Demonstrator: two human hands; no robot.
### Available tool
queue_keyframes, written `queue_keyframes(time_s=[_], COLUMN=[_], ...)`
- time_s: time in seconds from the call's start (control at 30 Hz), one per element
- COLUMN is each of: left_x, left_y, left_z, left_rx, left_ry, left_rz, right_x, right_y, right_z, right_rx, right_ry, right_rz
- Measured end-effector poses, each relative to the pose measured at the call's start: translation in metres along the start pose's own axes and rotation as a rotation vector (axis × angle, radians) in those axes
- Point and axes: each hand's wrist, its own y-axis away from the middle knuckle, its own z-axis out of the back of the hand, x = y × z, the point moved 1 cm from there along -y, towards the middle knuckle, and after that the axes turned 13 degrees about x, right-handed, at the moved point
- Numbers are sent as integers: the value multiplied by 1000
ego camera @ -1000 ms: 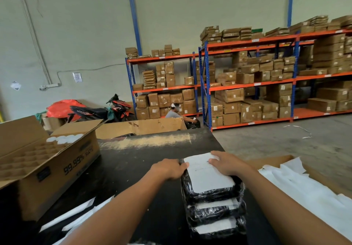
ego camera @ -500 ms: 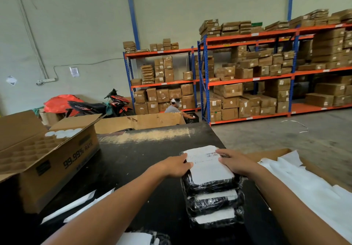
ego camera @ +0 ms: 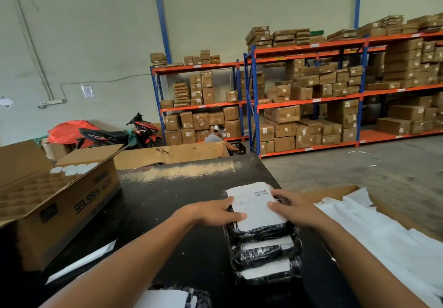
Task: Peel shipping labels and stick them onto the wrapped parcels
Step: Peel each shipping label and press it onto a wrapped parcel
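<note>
Pressing flat with both palms, fingers spread: left hand (ego camera: pixel 217 211) on the left edge and right hand (ego camera: pixel 291 208) on the right edge of a white shipping label (ego camera: pixel 255 208), laid on the top wrapped parcel (ego camera: pixel 263 232) and pinching nothing. Resting on a black table (ego camera: pixel 167 211), right of centre, near its right edge, atop a near-leaning stack of two more labelled black parcels (ego camera: pixel 266 259). Wide bare tabletop to the left and beyond, out to the worn far edge. Bounded left by an open cardboard box (ego camera: pixel 72 209) with cell dividers, right by a low carton of white sheets (ego camera: pixel 383 235) just past the table edge. Thin white strips (ego camera: pixel 81 263) near the left corner; another labelled parcel (ego camera: pixel 167 299) at the near edge.
</note>
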Motion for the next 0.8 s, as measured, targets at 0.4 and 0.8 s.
queue_keyframes(time_s=[0.4,0.8], left_x=[7,15], left_y=[-1,-3], left_z=[-4,-12], left_rx=[30,11], left_ry=[-10,-13], left_rz=[-15,-64], right_x=[-17,-18], right_y=[25,29], right_z=[-3,-2], right_rx=[16,48], right_ry=[-214,-214], right_rz=[95,104])
